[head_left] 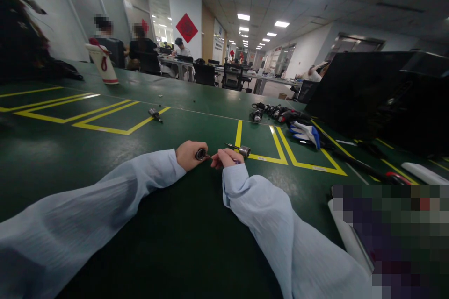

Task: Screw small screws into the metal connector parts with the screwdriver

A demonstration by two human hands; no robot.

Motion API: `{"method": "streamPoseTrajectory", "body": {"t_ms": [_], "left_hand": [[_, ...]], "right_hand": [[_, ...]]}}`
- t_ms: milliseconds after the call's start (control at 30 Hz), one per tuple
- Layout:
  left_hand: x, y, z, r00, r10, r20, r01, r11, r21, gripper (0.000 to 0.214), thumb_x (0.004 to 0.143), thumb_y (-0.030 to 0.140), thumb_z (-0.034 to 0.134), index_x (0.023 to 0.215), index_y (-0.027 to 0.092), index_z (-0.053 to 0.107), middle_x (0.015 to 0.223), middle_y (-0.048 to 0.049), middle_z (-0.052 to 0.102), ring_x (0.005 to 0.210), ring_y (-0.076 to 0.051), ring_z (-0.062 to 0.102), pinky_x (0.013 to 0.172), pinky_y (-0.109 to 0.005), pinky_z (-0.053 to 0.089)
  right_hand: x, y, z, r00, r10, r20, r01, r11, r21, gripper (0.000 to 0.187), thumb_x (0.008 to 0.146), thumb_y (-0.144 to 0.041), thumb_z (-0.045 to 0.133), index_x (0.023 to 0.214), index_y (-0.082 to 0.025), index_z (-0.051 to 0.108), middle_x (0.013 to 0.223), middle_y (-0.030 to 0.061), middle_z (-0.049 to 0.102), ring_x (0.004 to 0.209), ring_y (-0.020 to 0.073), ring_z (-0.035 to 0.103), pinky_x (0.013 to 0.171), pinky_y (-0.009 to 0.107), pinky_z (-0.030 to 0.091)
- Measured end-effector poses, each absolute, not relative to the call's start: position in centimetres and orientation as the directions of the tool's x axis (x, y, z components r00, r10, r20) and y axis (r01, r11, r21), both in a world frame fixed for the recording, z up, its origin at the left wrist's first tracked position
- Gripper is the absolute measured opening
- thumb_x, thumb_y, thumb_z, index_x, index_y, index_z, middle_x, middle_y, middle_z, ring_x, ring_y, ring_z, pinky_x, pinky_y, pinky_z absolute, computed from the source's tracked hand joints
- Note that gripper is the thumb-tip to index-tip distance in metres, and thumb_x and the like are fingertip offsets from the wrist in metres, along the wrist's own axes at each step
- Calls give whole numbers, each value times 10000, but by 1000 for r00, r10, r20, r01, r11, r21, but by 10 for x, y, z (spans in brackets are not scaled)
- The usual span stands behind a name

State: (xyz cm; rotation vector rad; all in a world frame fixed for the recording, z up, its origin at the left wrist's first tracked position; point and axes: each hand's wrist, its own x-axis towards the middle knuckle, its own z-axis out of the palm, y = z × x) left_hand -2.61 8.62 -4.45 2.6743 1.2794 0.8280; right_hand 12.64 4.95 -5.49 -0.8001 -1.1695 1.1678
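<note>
My left hand [191, 154] is closed around a round dark metal part [200, 153], whose ring-shaped end faces me. Close on its right, my right hand [224, 158] pinches a thin screwdriver-like tool [237, 161]. The tool's narrow shaft points left at the round part; I cannot tell whether its tip touches. Just beyond my right hand is a silvery metal cylinder [245, 150] with a thin dark rod sticking out to the left. Both hands are low over the green table [196, 126].
A small metal piece [155, 114] lies on the left. Farther right are several cabled dark parts [257, 115] and a blue-white glove [304, 134]. A paper cup [104, 63] stands far left, a black monitor [372, 98] right. Yellow tape [101, 128] marks the table. People sit beyond.
</note>
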Motion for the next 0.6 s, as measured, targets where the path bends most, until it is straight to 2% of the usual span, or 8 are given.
{"method": "streamPoseTrajectory", "body": {"t_ms": [100,167,300,467,600], "left_hand": [[-26,86,-43,572,696,434,688,-695,209,188,709,317,531,608,160,505,527,27,501,498,-102,463,497,-213,315],[-26,85,-43,578,680,451,665,-713,222,201,716,331,520,612,159,504,540,21,513,512,-104,472,512,-215,330],[-26,83,-44,543,700,465,605,-709,362,214,720,329,515,604,152,481,539,27,488,496,-88,445,488,-198,334],[-26,85,-47,545,716,436,489,-694,529,209,702,317,528,608,141,470,549,27,472,492,-78,432,467,-185,352],[-26,85,-49,555,720,417,462,-684,565,193,700,305,528,632,127,501,559,15,498,498,-83,451,471,-189,367]], "right_hand": [[127,51,-56,-60,967,249,-275,224,-935,223,690,-301,539,533,-156,604,412,-21,562,363,80,478,408,217,391],[130,53,-56,-111,968,223,-310,179,-934,221,687,-304,539,545,-153,616,427,-12,581,372,87,494,422,227,405],[138,58,-56,-211,962,171,-390,77,-918,233,680,-317,540,548,-146,626,449,3,611,371,92,511,434,235,405],[137,60,-59,-228,960,161,-458,40,-888,231,660,-328,554,547,-143,631,455,3,624,367,90,524,430,224,391],[134,56,-55,-175,965,195,-442,100,-892,231,673,-330,554,550,-147,625,454,-2,615,374,90,519,425,226,398]]}}
